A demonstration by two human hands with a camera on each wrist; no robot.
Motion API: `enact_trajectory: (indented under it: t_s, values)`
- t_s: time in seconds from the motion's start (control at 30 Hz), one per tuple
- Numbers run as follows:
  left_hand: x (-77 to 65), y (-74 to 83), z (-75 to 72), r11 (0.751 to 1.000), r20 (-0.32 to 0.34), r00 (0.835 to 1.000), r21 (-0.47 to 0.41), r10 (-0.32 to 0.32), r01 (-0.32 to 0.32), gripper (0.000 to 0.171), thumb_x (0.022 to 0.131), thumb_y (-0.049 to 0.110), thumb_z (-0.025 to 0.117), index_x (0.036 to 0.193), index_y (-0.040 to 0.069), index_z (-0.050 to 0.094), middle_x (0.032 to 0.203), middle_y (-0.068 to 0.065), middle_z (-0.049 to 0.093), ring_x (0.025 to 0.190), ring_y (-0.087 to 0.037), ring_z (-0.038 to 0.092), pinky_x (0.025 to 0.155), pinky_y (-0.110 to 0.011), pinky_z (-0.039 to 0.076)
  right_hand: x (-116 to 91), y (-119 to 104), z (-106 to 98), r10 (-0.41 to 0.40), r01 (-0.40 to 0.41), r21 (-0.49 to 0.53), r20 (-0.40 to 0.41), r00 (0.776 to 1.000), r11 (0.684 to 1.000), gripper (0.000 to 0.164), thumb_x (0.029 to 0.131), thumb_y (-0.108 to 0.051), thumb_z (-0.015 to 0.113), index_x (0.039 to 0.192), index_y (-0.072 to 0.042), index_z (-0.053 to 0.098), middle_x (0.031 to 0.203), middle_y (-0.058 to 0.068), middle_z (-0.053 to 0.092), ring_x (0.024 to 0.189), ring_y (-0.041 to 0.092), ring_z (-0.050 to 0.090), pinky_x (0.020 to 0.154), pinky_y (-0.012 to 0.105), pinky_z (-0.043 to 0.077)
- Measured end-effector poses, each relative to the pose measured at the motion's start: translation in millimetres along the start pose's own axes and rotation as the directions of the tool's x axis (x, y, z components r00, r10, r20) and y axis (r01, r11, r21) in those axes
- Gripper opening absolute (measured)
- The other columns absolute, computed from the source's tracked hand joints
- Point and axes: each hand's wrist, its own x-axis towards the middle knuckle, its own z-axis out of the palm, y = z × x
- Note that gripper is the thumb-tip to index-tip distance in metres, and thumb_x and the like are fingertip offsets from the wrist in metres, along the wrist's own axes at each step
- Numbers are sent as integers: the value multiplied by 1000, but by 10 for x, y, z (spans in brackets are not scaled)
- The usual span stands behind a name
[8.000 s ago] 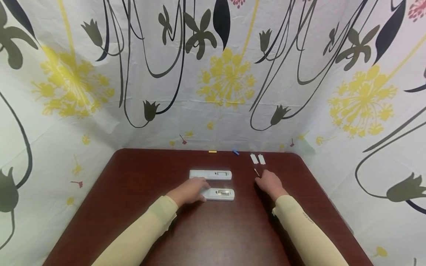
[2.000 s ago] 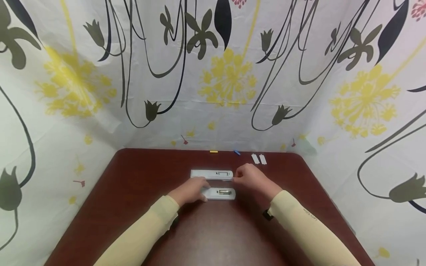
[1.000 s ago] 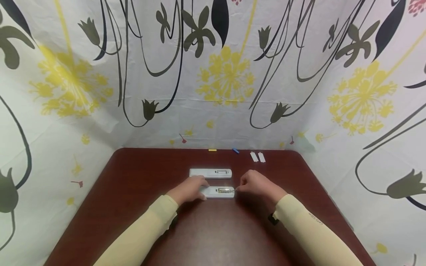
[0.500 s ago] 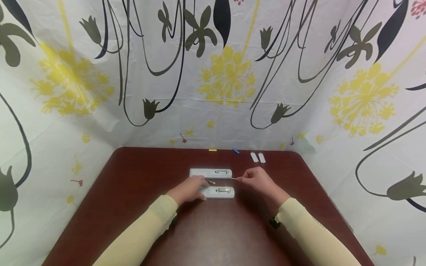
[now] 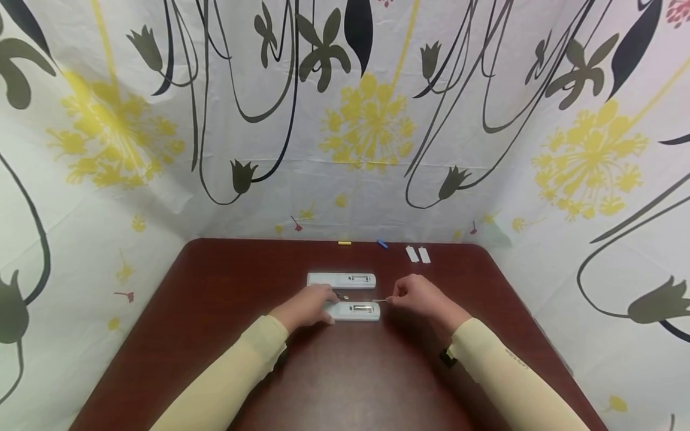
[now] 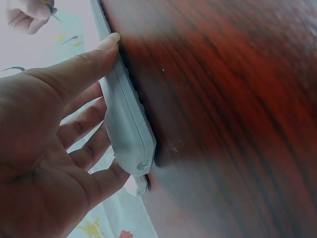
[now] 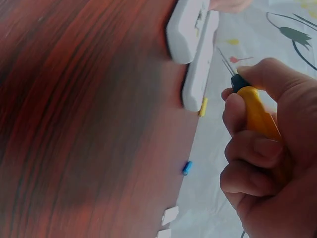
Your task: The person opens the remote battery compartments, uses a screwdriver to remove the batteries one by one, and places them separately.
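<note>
My left hand [image 5: 308, 305] grips the left end of the nearer white remote control [image 5: 345, 311], thumb on its near side and fingers along its far side. This remote lies back up, its battery compartment [image 5: 363, 309] uncovered. A small battery-like piece [image 5: 342, 296] lies by my left fingertips, between this remote and the farther white remote control [image 5: 336, 280], whose compartment is also uncovered. My right hand [image 7: 267, 134] holds a screwdriver [image 7: 257, 111] with a yellow handle and dark collar. In the head view its thin shaft [image 5: 380, 300] points left, close to the nearer remote's right end.
At the table's [image 5: 259, 263] back edge lie a small yellow cylinder [image 5: 344, 243] and a blue one [image 5: 382, 244], seemingly batteries. Two white battery covers [image 5: 412, 254] sit side by side at the back right. A patterned cloth [image 5: 345, 203] hangs around the table.
My right hand took the screwdriver from the right and brought it to the remotes. The gold piece left the nearer compartment and lies between the remotes. The screwdriver has just dropped slightly nearer me.
</note>
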Motion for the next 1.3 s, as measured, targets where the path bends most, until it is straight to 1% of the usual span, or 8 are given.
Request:
enact_trajectory:
  t_s: [0.17,0.47,0.87,0.97,1.07,1.13,1.23,1.3]
  values:
    - [1,-5,-3,1000,0,1000,-2,2,-2,43,90,20,95,128,5,79,128,-11,73,127,-31,67,114,-47,50,15,40,15,-48,49,-8,64,997,999,23,99,-23,82,77,-23,75,67,-8,64,65,12,59,63,34,52]
    - [-1,-5,7,1000,3,1000,-17,-8,8,43,90,20,95,127,5,79,129,-10,73,128,-31,66,114,-47,50,43,37,14,-64,66,-9,121,991,998,24,100,-20,79,77,-21,75,65,-9,59,61,10,55,61,32,50]
    - [15,-23,5,1000,-9,1000,-1,26,-26,44,89,20,95,127,4,79,127,-11,73,126,-32,67,113,-47,51,175,-181,-69,-99,125,-190,144,985,974,30,97,-23,83,69,-24,70,59,-12,50,55,7,45,55,30,43]
    - [3,-24,16,1000,-4,1000,-7,4,-4,45,89,20,96,127,4,79,128,-11,73,128,-33,66,115,-48,50,216,-306,-64,-117,154,-263,149,982,952,31,92,-21,82,65,-26,67,58,-16,47,55,6,41,54,29,40]
    - [-18,-28,17,1000,4,1000,-12,-16,16,46,89,20,96,129,4,79,129,-11,73,130,-34,65,116,-48,49,251,-474,-46,-135,179,-330,153,979,927,29,89,-15,80,65,-21,66,59,-13,46,57,9,38,55,32,37]
    - [-21,-35,20,1000,4,1000,-12,-11,12,46,89,20,96,129,4,79,129,-11,73,130,-34,65,115,-49,50,266,-594,-34,-122,170,-388,145,982,906,22,90,-14,81,72,-19,70,62,-12,52,58,10,42,56,33,40]
    - [4,-43,23,1000,-6,1000,-9,12,-12,46,89,20,96,128,4,79,127,-12,73,127,-34,67,113,-49,51,289,-750,-21,-94,151,-497,138,986,855,14,91,-14,85,84,-14,73,69,-7,60,61,14,50,60,36,48]
    - [25,-41,23,1000,-10,1000,-7,23,-23,46,89,20,96,128,4,79,126,-11,73,125,-33,67,112,-48,52,311,-827,-13,-89,153,-550,141,986,821,16,89,-15,89,92,-14,74,76,-5,66,65,15,57,65,38,55]
